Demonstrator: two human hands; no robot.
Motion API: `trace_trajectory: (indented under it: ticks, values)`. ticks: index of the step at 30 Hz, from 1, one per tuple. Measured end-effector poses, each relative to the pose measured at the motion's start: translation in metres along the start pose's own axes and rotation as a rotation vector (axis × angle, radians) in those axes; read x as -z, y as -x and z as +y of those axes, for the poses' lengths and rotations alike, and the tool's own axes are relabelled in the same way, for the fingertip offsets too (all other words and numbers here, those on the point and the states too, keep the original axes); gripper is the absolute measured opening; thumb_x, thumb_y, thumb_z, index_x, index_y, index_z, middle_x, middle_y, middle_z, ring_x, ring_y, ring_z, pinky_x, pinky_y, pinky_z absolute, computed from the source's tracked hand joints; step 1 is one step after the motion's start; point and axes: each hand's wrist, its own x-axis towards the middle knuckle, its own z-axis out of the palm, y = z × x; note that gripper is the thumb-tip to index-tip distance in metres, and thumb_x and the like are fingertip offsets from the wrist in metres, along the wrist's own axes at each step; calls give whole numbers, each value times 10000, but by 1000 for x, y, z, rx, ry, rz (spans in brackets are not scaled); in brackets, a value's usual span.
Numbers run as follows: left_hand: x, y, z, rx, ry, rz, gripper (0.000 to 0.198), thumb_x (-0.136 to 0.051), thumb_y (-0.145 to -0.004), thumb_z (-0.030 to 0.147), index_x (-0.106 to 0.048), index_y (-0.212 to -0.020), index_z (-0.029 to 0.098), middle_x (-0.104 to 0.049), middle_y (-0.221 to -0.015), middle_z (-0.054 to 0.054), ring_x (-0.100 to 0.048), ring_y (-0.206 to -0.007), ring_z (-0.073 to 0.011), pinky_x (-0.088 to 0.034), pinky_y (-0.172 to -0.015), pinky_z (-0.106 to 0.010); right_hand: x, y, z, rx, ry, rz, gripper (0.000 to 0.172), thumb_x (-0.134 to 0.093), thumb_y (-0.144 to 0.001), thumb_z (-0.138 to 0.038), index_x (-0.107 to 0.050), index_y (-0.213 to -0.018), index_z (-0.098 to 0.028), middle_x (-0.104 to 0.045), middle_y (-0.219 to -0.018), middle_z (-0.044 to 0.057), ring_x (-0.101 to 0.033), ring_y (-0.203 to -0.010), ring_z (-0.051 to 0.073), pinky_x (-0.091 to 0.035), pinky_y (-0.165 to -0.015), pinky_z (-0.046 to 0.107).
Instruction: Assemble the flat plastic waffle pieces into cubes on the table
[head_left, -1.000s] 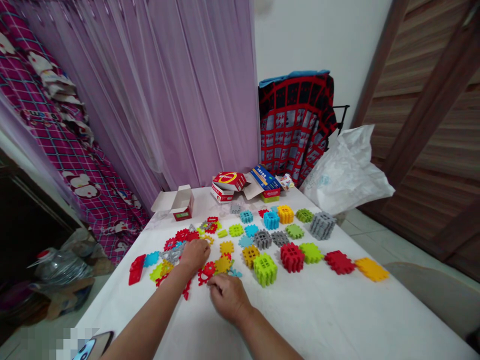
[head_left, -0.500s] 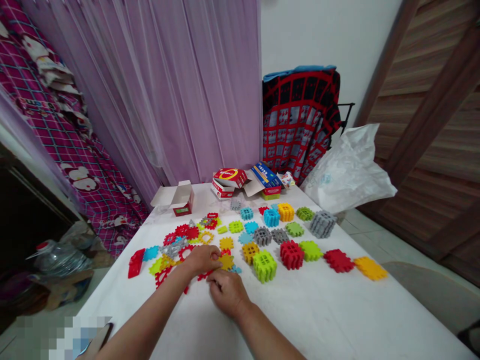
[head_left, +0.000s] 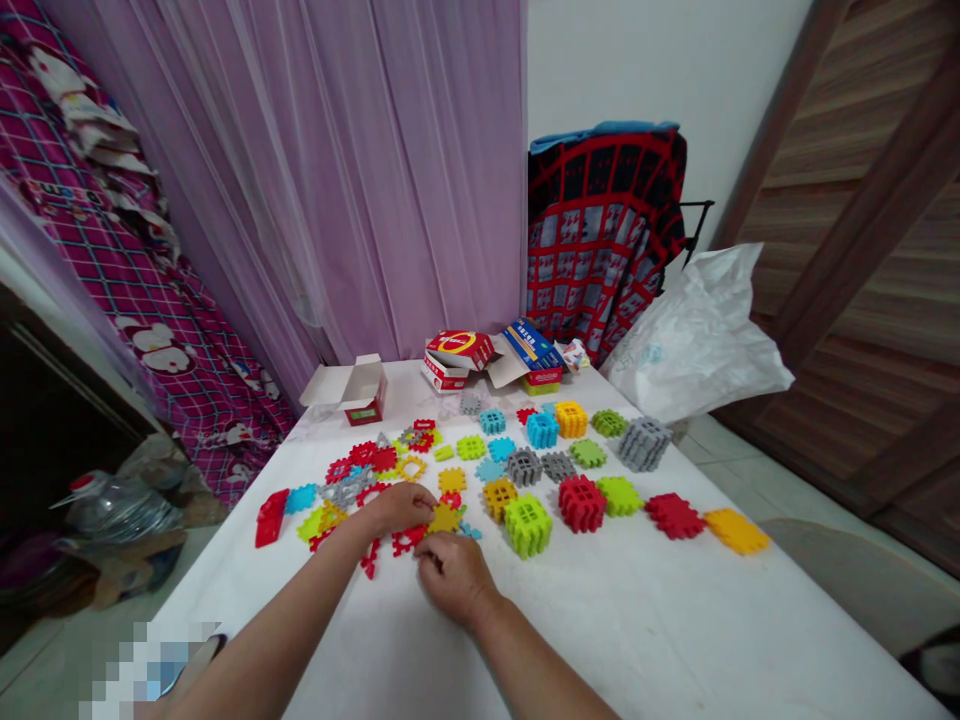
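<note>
A yellow toothed building tile (head_left: 445, 518) sits between my two hands, low over other loose pieces. My left hand (head_left: 403, 507) is closed at its left edge, with the fingertips curled against it. Just below, my right hand (head_left: 454, 572) is closed too, its curled index finger and thumb at the tile's lower edge; the exact grip is partly hidden. Red toothed pieces (head_left: 407, 541) lie beneath and beside the hands. A small light blue piece (head_left: 470, 531) is right of the tile. Closest on the right stands a lime green stack of tiles (head_left: 528, 525).
Toothed tiles stand or lie across the white table (head_left: 600, 630), including a red stack (head_left: 582, 503), a grey stack (head_left: 645, 444) and a flat yellow tile (head_left: 738, 531). Mixed pieces (head_left: 352, 487) are heaped left. Open cardboard boxes (head_left: 366, 390) line the back; a white plastic bag (head_left: 697, 335) stands right.
My left hand has shifted slightly left and up, baring more red pieces below it. The yellow tile stays between my hands, now turned a little. The view has moved slightly.
</note>
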Motion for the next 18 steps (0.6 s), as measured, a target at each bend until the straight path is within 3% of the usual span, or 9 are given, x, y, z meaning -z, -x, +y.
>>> trace_trajectory:
  ticks: [4,8,12,15,18]
  values:
    - [5,0,-7,-18,57,68,193,-592,-682,272,-708,-822,206,-684,-664,41,-619,-634,-134,-482,-579,-223,-1,0,0,17,-16,18,291,-518,-744,-92,-740,-861,-238,-759,-852,11,-690,-788,157,-495,-765,237]
    - [4,9,-13,-58,85,255,186,-553,-761,298,-674,-873,210,-703,-762,17,-641,-731,-149,-513,-691,-259,-3,1,2,47,-57,99,284,-515,-724,-74,-730,-824,-230,-745,-800,14,-677,-752,152,-488,-741,233]
    - [-12,29,-22,-92,93,434,217,-556,-775,275,-678,-947,226,-730,-999,-32,-651,-975,-183,-486,-912,-310,-4,2,4,62,-80,134,272,-512,-724,-67,-717,-801,-229,-739,-787,14,-676,-756,154,-486,-749,239]
    - [-27,46,-35,-50,121,517,271,-493,-825,315,-672,-1004,219,-742,-972,-52,-680,-907,-194,-520,-849,-328,-5,3,5,79,-95,155,251,-508,-759,-85,-708,-803,-230,-737,-793,16,-677,-769,156,-488,-759,243]
    - [-35,59,-50,20,175,738,317,-458,-846,381,-664,-1025,219,-741,-1027,-59,-683,-942,-207,-530,-857,-342,-4,4,7,77,-48,219,231,-487,-817,-121,-693,-844,-222,-723,-805,28,-667,-772,163,-496,-754,256]
